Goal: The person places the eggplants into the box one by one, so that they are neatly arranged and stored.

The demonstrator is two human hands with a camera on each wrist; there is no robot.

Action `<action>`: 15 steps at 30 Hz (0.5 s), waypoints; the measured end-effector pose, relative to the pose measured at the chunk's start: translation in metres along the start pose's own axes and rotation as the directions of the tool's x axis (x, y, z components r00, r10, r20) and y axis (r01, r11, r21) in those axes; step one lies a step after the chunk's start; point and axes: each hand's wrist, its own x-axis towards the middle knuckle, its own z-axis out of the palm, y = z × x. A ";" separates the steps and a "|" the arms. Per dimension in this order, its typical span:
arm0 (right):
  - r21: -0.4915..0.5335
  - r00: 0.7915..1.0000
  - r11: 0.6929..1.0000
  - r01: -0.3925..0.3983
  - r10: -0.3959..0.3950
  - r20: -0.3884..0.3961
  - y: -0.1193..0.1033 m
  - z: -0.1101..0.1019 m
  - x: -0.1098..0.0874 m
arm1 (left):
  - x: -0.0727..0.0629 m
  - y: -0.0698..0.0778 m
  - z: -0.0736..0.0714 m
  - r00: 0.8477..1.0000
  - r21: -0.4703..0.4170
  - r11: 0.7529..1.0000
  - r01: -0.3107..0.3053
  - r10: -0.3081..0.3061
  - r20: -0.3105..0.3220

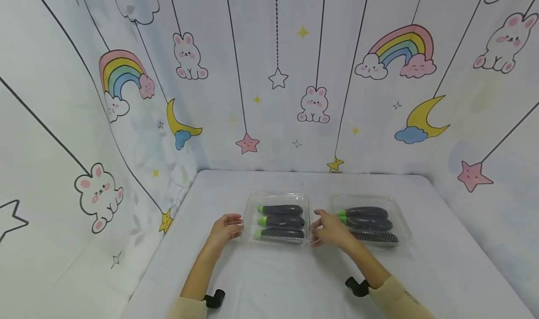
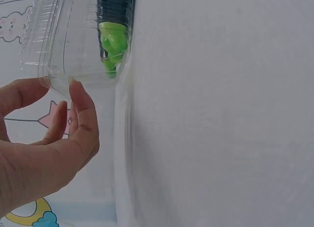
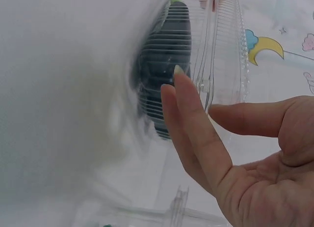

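A clear lidded plastic box [image 1: 277,198] with three dark eggplants [image 1: 281,221] inside stands on the white table between the two hands. The eggplants' bright green caps point left. At the box's left end, the left hand [image 1: 227,229] pinches the corner, thumb and forefinger on either side of the rim in the left wrist view. Over at the right end, the right hand [image 1: 330,230] holds the rim between thumb and fingers. In the right wrist view, dark eggplant bodies [image 3: 167,55] show through the ribbed wall beside the fingertips.
Just right of the right hand, a second clear plastic box [image 1: 397,206] holds three more dark eggplants [image 1: 370,223]; the right hand and forearm overlap its left side. White cloth printed with rabbits, stars and rainbows [image 1: 400,43] walls the table [image 1: 269,281] at back and sides.
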 end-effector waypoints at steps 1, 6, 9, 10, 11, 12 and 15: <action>0.011 1.000 1.000 -0.001 0.001 0.003 0.001 0.001 -0.002 | -0.002 -0.001 0.000 1.000 0.001 1.000 0.008 -0.008 0.008; 0.052 1.000 0.999 0.006 -0.007 0.004 0.004 0.002 -0.010 | -0.014 -0.005 -0.001 0.998 0.010 0.999 0.031 -0.031 0.048; 0.074 1.000 0.997 0.013 -0.015 0.018 0.005 0.003 -0.013 | -0.019 -0.006 0.000 0.998 0.018 0.999 0.040 -0.040 0.054; 0.080 1.000 0.997 0.013 -0.015 0.027 0.007 0.003 -0.014 | -0.021 -0.006 0.000 0.998 0.020 0.999 0.044 -0.045 0.053; 0.087 0.999 0.996 0.014 -0.017 0.038 0.008 0.003 -0.015 | -0.022 -0.006 0.001 0.997 0.023 0.999 0.046 -0.047 0.056; 0.094 0.999 0.995 0.015 -0.019 0.049 0.008 0.003 -0.016 | -0.023 -0.006 0.001 0.997 0.018 0.998 0.053 -0.054 0.057; 0.128 0.996 0.992 0.014 -0.025 0.088 0.012 0.004 -0.018 | -0.025 -0.005 0.003 0.995 -0.009 0.998 0.066 -0.066 0.073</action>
